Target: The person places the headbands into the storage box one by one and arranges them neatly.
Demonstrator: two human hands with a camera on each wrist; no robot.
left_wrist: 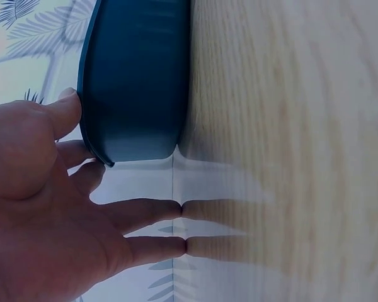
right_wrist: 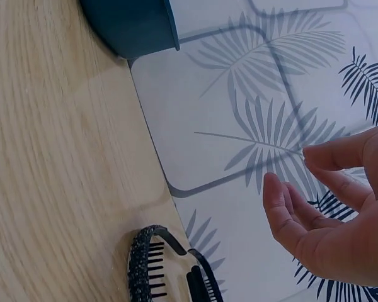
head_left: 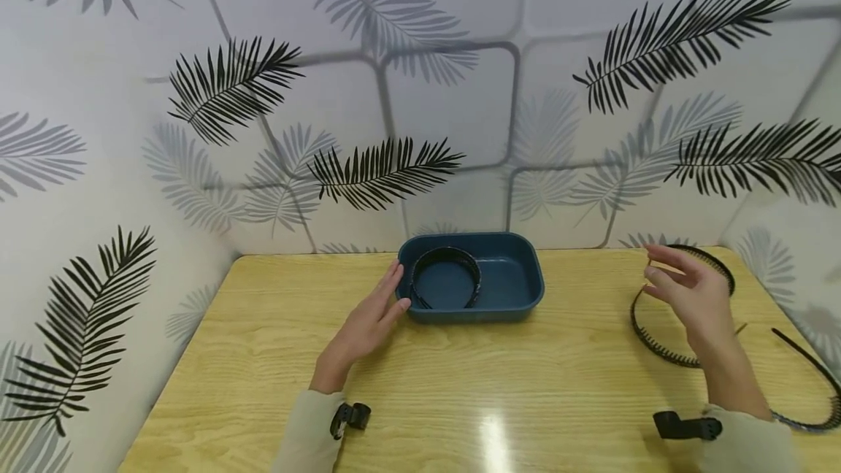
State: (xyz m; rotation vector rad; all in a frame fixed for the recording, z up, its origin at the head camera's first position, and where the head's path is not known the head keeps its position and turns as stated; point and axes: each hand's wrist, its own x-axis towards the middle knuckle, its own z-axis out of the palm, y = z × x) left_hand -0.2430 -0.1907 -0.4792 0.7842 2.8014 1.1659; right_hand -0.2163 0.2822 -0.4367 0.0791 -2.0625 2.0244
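My left hand (head_left: 368, 320) touches the left end of a dark blue tray (head_left: 473, 317). In the left wrist view its thumb and nearer fingers meet the tray's rim (left_wrist: 83, 116), and the other fingers spread toward the table. Inside the tray's left half lies a dark headband (head_left: 477, 276). My right hand (head_left: 696, 298) hovers over the table's right side, holding nothing, thumb and fingertips apart in the right wrist view. Below and around it are a black toothed headband (head_left: 653, 345) and another dark headband (head_left: 721, 266), partly hidden by the hand.
A further thin headband (head_left: 834, 407) lies at the table's right edge, partly behind the right sleeve. The wooden table (head_left: 525, 385) backs onto a wall (head_left: 453, 108) with a leaf pattern. The tray stands at the table's back edge.
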